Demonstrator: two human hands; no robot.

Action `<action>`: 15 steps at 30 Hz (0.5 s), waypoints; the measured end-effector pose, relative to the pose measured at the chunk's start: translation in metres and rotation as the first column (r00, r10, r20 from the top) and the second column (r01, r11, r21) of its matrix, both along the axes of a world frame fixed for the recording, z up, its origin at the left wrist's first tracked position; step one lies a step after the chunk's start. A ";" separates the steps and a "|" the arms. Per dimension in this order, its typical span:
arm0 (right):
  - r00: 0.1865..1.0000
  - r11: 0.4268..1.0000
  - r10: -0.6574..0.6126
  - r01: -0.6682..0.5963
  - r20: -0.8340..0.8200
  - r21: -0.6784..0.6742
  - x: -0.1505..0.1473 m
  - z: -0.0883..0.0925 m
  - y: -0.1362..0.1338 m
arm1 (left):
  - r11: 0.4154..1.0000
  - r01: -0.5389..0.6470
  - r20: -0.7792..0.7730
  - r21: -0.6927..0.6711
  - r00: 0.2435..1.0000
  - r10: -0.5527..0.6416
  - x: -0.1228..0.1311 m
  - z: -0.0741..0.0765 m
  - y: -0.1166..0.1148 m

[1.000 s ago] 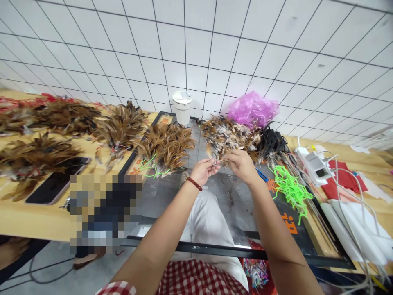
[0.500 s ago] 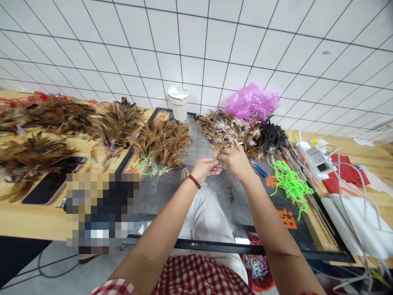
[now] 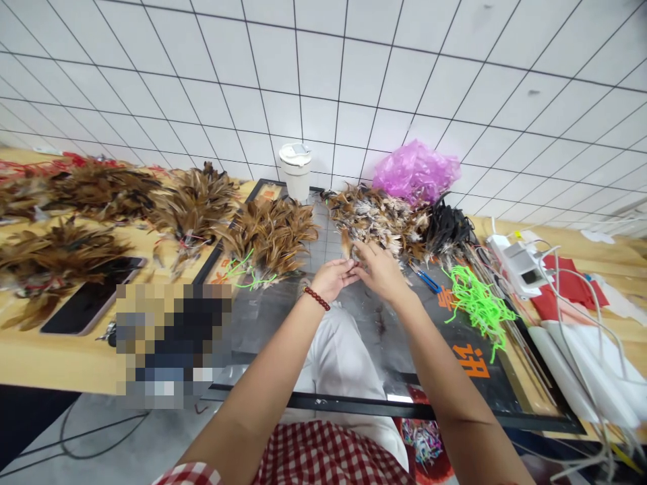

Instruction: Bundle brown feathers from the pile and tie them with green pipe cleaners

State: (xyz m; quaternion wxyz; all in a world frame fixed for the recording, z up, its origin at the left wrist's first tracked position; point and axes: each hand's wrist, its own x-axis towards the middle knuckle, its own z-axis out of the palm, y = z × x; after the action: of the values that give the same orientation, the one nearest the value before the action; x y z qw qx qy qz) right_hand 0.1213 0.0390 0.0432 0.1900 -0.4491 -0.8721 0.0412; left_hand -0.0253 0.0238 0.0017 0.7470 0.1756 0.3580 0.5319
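My left hand (image 3: 332, 277), with a red bead bracelet at the wrist, has its fingers pinched together on a small brown feather (image 3: 346, 244) over the dark glass mat (image 3: 283, 316). My right hand (image 3: 380, 271) is just to its right, fingers stretched toward the loose pile of mottled feathers (image 3: 377, 219), fingertips touching the pile's near edge. The two hands almost meet. What lies between the right fingertips is too small to see.
Bundles of brown feathers (image 3: 270, 232) cover the wooden table to the left, beside a phone (image 3: 91, 296). A white lidded cup (image 3: 296, 172) and pink plastic bag (image 3: 415, 172) stand at the back. Green cords (image 3: 475, 303), blue scissors (image 3: 427, 279), thin rods, a power strip (image 3: 518, 263) and red cloth lie right.
My right hand has opened from a pinch and reached up into the feather pile. The left hand stayed pinched in nearly the same place.
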 end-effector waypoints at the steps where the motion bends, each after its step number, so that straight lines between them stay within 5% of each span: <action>1: 0.999 1.000 -0.010 0.010 -0.030 -0.005 0.002 -0.001 0.001 | 1.000 -0.022 0.023 0.014 1.000 0.021 0.000 0.000 0.000; 6: 0.987 0.991 -0.136 0.136 -0.085 -0.011 0.022 -0.003 0.015 | 0.980 -0.200 0.091 0.014 0.976 0.198 0.001 0.000 0.001; 15: 0.903 0.962 -0.231 0.267 0.363 -0.052 -0.019 -0.005 0.041 | 0.946 -0.323 0.045 0.020 0.946 0.322 0.011 -0.003 0.004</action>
State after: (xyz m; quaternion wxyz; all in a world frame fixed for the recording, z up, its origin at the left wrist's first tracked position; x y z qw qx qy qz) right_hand 0.1023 0.0800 0.0380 0.0110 -0.5657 -0.8243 -0.0212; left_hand -0.0148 0.0275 -0.0010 0.6548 0.1141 0.3594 0.6550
